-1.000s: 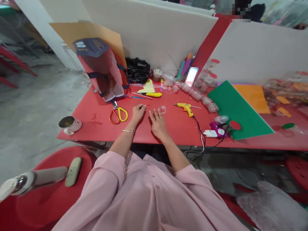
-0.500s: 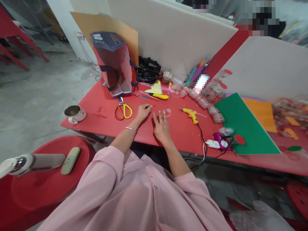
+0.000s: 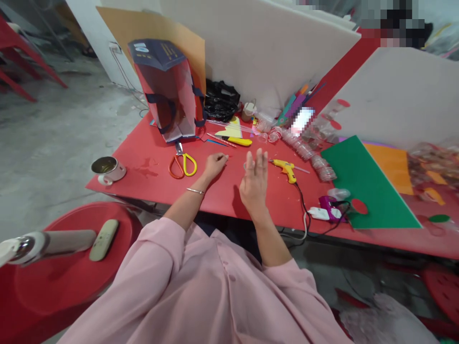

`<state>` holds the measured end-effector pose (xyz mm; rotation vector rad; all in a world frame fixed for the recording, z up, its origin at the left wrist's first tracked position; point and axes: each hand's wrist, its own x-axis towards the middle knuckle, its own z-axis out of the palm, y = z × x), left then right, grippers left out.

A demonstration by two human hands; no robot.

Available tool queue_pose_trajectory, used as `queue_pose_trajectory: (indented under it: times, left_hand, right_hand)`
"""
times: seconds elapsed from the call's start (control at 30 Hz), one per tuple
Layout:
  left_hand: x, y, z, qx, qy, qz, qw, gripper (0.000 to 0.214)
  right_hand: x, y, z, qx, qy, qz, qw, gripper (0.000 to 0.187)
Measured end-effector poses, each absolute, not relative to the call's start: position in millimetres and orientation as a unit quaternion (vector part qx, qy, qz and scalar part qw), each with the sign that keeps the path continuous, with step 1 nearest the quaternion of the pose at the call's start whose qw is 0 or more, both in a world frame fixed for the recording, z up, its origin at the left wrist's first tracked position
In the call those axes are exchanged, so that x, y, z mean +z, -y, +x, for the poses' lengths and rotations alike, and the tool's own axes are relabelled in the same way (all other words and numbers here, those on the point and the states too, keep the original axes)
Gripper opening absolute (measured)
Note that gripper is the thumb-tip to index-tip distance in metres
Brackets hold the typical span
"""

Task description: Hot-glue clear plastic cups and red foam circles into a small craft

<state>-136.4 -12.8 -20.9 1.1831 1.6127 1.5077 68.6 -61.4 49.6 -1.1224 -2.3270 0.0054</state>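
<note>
My left hand (image 3: 215, 166), with a bangle at the wrist, rests on the red table (image 3: 161, 191), its fingers closed together. A tiny red bit shows at the fingertips; I cannot make out what they hold. My right hand (image 3: 254, 184) is lifted above the table with fingers stretched out, holding nothing. Behind it, a small clear plastic piece (image 3: 245, 166) is mostly hidden. To the right lies a yellow glue gun (image 3: 286, 168) with a glue stick in its back. Scissors (image 3: 184, 162) with red and yellow handles lie left of my left hand. Beyond the hands is a yellow cutter knife (image 3: 238, 141).
A mug (image 3: 107, 170) stands at the left corner, a paper bag (image 3: 172, 91) behind it. Stacked clear plastic cups (image 3: 301, 145) and a green sheet (image 3: 366, 186) lie right. The glue gun's cord runs to a purple power strip (image 3: 330, 209). A stool (image 3: 125, 215) holds a bottle (image 3: 68, 242).
My right hand has risen off the table and moved right, now covering most of the small clear plastic piece. My left hand has stayed in place. The view has shifted slightly.
</note>
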Motion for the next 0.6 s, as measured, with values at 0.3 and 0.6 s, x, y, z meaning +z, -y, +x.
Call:
queue_pose_trajectory:
  times: [0.3,0.6]
  left_hand:
    - [-11,18,-135,0.576,-0.608,0.456,0.3,0.038]
    - [-15,16,-134,0.577,-0.606,0.461,0.294,0.037]
  right_hand:
    - [5,43,67,0.062,0.943,-0.297,0.137,0.074]
    - [45,57,67,0.052,0.935,-0.327,0.128,0.07]
